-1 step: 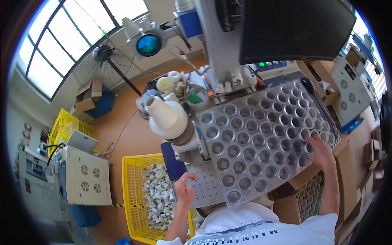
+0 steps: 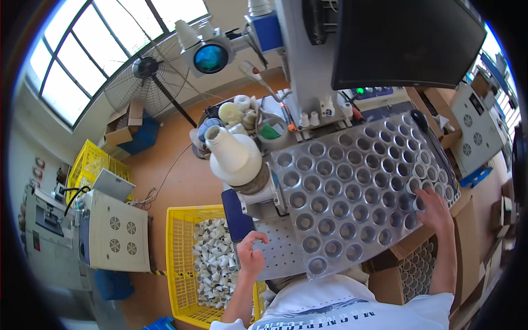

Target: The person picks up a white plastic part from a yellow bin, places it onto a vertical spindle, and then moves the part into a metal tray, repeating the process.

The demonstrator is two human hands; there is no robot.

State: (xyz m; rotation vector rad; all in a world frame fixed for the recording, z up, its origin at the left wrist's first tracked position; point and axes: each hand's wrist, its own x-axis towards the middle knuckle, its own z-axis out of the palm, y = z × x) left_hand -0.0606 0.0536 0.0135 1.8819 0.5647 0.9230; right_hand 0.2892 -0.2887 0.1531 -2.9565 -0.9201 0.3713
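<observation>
A large clear plastic tray (image 2: pixel 352 212) with rows of round pockets lies tilted across the worktable. White ring-topped cups (image 2: pixel 425 158) fill pockets along its right side. My right hand (image 2: pixel 436 212) reaches over that edge, fingers closed at the rim of a white cup (image 2: pixel 419 203); the fingers partly hide it. Left of the tray, my left hand (image 2: pixel 251 254) hovers by the perforated metal plate (image 2: pixel 280 247), fingers bent, thumb and forefinger apart, nothing visible between them. A big white cone-shaped fixture (image 2: pixel 234 157) stands beyond it.
A yellow crate (image 2: pixel 171 264) of small white cone-shaped parts stands at my left. Beneath the tray's right edge, an open cardboard box (image 2: pixel 386 283) holds more round cups. A dark monitor (image 2: pixel 407 47) hangs over the far side, beside a machine column (image 2: pixel 308 66). A fan (image 2: pixel 146 69) stands back left.
The whole view has shifted slightly, so the bench and tray appear a little lower and further right. Both hands keep nearly the same pose.
</observation>
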